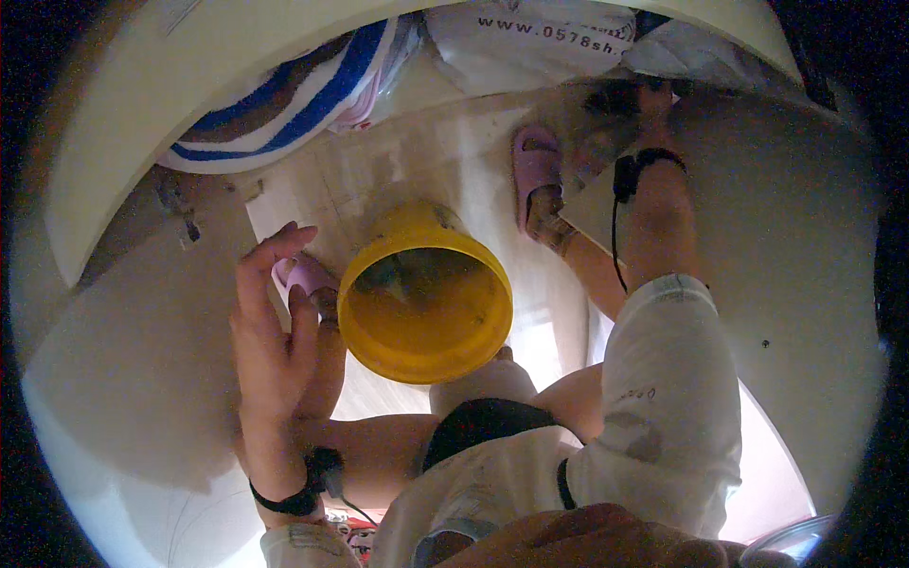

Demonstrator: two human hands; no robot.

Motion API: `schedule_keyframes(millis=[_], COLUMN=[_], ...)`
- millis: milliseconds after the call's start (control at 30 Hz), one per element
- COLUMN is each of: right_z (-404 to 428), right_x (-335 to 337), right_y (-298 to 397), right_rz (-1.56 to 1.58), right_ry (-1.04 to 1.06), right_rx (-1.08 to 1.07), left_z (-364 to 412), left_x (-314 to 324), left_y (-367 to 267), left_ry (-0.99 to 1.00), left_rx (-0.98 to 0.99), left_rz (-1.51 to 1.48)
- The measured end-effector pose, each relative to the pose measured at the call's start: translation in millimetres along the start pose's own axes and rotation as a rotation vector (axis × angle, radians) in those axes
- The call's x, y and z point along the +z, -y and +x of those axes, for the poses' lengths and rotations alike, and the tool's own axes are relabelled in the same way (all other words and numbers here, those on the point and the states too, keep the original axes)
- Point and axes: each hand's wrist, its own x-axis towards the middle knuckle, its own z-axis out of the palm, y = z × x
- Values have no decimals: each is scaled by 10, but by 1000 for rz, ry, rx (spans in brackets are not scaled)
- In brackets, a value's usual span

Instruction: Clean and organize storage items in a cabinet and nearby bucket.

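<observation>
A yellow plastic bucket point(408, 224) stands on the floor between my legs, its round mouth facing up. The inside is dim; something grey lies at the far side, too dark to name. My left hand point(273, 319) is raised just left of the bucket, thumb and fingers apart, holding nothing. A black strap with a small device point(323, 472) wraps that wrist. Stretched far forward at the upper right, my right hand point(657, 103) is in shadow near a white plastic bag point(529, 53). A dark thing point(612, 99) lies beside its fingers; whether it is gripped cannot be seen.
A blue, white and brown striped cloth item point(305, 110) rests at the upper left. Pale panels curve along the top point(142, 106) and right side point(795, 248). My feet wear pink slippers point(536, 167) on the light tiled floor point(433, 156).
</observation>
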Motion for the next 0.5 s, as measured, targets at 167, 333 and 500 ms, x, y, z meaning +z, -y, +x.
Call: schedule_keyframes(millis=[167,333,500], right_z=[-31,-122,38], right_x=[-91,-97,-170], right_y=[-509,-506,-335], right_rz=[-129,-349,-657], right_ry=[-327,-536,-723], right_rx=[-318,-444,-468], left_z=[53,30,96], left_x=[75,113,238], left_y=[-6,56,-49], left_ry=[27,-24,-48], left_rx=[16,-3,-118], left_rz=[25,-64,-4])
